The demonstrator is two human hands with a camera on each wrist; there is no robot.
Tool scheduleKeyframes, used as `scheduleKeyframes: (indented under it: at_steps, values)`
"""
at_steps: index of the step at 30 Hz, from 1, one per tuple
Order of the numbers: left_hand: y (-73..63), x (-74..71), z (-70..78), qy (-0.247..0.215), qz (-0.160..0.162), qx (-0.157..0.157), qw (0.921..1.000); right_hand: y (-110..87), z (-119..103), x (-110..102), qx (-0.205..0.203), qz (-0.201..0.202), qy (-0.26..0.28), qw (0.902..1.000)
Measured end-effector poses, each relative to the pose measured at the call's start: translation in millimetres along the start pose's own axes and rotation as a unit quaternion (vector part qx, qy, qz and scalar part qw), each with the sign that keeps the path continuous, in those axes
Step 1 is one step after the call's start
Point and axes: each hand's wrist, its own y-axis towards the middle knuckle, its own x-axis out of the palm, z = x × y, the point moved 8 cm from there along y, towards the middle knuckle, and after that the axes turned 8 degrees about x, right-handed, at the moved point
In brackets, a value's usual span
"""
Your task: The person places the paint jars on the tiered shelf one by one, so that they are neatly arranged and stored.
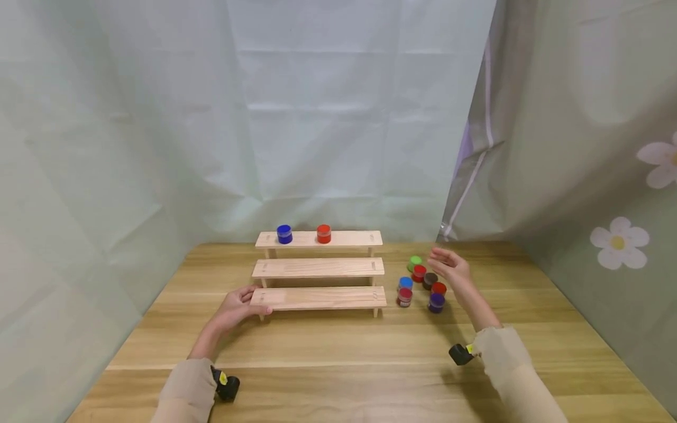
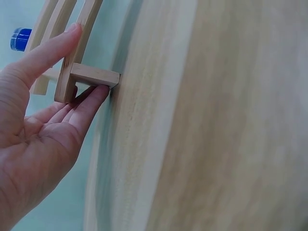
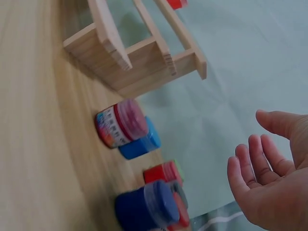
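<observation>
A three-step wooden display rack (image 1: 319,298) stands on the table, with a blue paint jar (image 1: 284,235) and a red paint jar (image 1: 324,234) on its top step. My left hand (image 1: 239,308) grips the left end of the lowest step; in the left wrist view the thumb lies along the board (image 2: 86,29) and the fingers reach round by the leg (image 2: 96,75). To the rack's right, my right hand (image 1: 449,267) hovers beside a group of paint jars, its fingers loosely bent and holding nothing. Nearest it are a black-lidded jar (image 1: 430,281) and a red jar (image 1: 419,273).
The group also has a green jar (image 1: 415,262), a light blue jar (image 1: 405,283), a dark red jar (image 1: 404,297), another red jar (image 1: 438,288) and a dark blue jar (image 1: 436,303). Pale cloth (image 1: 338,117) hangs behind the wooden table (image 1: 328,376).
</observation>
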Motion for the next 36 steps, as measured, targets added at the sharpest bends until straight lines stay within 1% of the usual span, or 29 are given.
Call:
scheduleKeyframes:
  at_steps: [4, 7, 11, 17, 19, 22, 27, 31, 36]
  values:
    - [1.0, 0.1, 0.6, -0.002, -0.001, 0.002, 1.0000, -4.8, 7.0, -6.3, 0.011, 0.007, -0.019, 0.9997]
    - [1.9, 0.4, -0.1, 0.005, -0.002, -0.001, 1.0000, -8.1, 13.1, -10.5, 0.015, 0.005, -0.013, 0.9998]
    - [4.0, 1.0, 0.4, 0.001, -0.001, -0.002, 1.0000, -13.0, 23.5, -15.4, 0.019, 0.002, -0.003, 0.9998]
    - [4.3, 1.5, 3.7, -0.009, -0.007, 0.007, 0.9999, -17.0, 45.5, -17.8, 0.057, -0.008, -0.006, 0.9984]
    - [2.9, 1.2, 3.4, -0.010, -0.008, 0.004, 0.9999, -16.5, 51.9, -17.5, 0.066, -0.011, -0.006, 0.9977]
    - [1.2, 0.4, 2.1, -0.008, -0.007, 0.000, 0.9999, -15.2, 58.8, -17.3, 0.070, -0.011, 0.000, 0.9975]
    - [0.6, 0.8, 1.2, -0.011, -0.004, -0.004, 0.9999, -15.5, 68.5, -19.4, 0.081, -0.001, 0.005, 0.9967]
    - [-0.9, 0.0, 1.5, 0.002, -0.002, -0.007, 1.0000, -16.5, 73.9, -18.1, 0.091, 0.001, 0.005, 0.9958]
    - [-0.8, -0.2, 1.3, 0.009, -0.002, -0.009, 0.9999, -17.4, 76.7, -16.1, 0.083, -0.009, 0.014, 0.9964]
